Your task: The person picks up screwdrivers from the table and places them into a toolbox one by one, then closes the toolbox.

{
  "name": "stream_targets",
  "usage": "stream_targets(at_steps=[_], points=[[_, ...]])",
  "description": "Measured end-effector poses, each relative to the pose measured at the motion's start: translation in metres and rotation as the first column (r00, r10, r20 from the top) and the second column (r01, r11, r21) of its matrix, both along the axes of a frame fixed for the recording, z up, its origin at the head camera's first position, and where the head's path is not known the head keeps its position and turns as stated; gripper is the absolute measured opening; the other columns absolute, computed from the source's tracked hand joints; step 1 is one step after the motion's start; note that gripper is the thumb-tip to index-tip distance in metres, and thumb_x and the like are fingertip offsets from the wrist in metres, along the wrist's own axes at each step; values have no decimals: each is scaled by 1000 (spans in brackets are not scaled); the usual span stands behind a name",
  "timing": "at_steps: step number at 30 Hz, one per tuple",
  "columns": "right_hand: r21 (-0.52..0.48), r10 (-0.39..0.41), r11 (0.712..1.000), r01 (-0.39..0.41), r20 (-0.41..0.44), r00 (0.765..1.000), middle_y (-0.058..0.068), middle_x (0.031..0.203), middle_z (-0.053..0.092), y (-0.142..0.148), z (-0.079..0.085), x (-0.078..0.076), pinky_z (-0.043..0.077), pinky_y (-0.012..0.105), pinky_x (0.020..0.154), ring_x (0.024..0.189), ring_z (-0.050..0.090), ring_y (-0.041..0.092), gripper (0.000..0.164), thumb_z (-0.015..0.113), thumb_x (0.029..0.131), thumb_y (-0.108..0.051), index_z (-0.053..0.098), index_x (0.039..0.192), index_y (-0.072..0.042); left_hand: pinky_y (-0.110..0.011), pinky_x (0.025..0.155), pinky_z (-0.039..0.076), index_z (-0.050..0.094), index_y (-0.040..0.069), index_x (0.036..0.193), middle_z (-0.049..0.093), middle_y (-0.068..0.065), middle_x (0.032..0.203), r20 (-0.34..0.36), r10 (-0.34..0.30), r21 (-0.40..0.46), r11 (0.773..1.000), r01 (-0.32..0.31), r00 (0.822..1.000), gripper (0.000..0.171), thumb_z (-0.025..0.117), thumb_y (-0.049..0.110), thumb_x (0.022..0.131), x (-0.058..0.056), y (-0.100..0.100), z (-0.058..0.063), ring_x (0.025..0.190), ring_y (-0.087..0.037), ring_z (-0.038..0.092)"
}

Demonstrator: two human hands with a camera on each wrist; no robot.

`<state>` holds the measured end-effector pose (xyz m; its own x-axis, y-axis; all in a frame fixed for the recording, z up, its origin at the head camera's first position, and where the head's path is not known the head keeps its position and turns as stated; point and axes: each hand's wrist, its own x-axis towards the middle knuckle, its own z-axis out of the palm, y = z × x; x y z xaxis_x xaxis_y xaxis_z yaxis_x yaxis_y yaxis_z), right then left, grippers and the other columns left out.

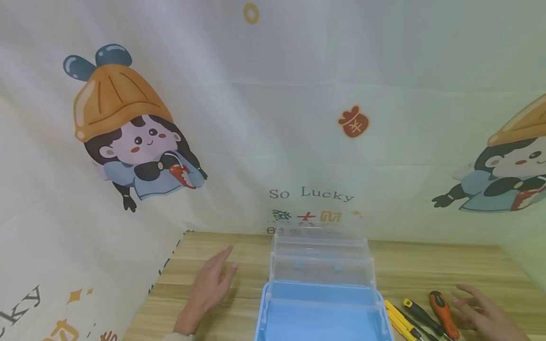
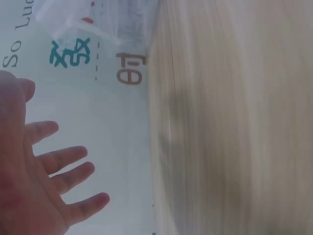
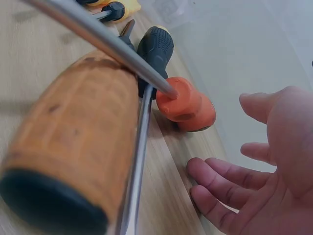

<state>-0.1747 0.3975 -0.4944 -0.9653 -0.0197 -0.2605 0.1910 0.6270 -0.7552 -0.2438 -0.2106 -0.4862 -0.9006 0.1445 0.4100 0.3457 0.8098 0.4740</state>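
A blue plastic box [image 1: 322,318] sits at the front middle of the table, its clear lid [image 1: 323,270] raised at the back. To the left of it my left hand [image 1: 211,284] hovers by the table, fingers spread, holding nothing. On the right my right hand [image 1: 484,312] is beside an orange-and-black screwdriver [image 1: 444,310], fingers loosely bent and nothing in them. A black screwdriver [image 1: 422,316] with a yellow end lies next to that one. In the right wrist view, a large orange handle [image 3: 78,132] with a black end fills the foreground, apart from my fingers.
Slim yellow tools [image 1: 398,321] lie between the box and the screwdrivers. The wood-grain table [image 1: 426,265] ends at a pale printed curtain [image 1: 405,142] behind and on the left.
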Motion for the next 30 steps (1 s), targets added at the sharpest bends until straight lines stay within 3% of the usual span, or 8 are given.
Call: stream_targets(at_steps=[7,15,24,30], points=[[-60,-25,998,29,55,998,39,118,55,-1,-4,-2,58,49,79,94,67,35,75,38,107,-38,9,146,19,-61,113,30,36,13,153,41,-16,153,71,-31,89,996,25,997,56,44,38,104,0,9,-1,138,-42,41],[-23,-41,999,43,82,996,48,125,46,-5,-6,-1,57,52,80,94,67,36,80,38,105,-45,11,146,19,-66,112,28,32,18,155,38,-12,156,140,-43,157,987,21,989,56,43,40,105,0,19,-4,140,-41,39],[14,-34,999,33,92,995,46,124,49,-6,-7,-2,57,55,78,94,68,38,82,37,104,-50,15,146,17,-68,107,34,31,17,156,48,-20,147,148,-67,238,971,30,987,56,46,35,105,0,28,-2,132,-42,48],[2,-25,1000,25,91,996,45,127,49,-6,-7,-2,56,54,78,98,67,39,83,36,104,-53,15,147,15,-66,105,38,30,20,156,50,-20,146,188,-77,264,964,25,979,58,43,42,104,1,35,-4,130,-40,51]])
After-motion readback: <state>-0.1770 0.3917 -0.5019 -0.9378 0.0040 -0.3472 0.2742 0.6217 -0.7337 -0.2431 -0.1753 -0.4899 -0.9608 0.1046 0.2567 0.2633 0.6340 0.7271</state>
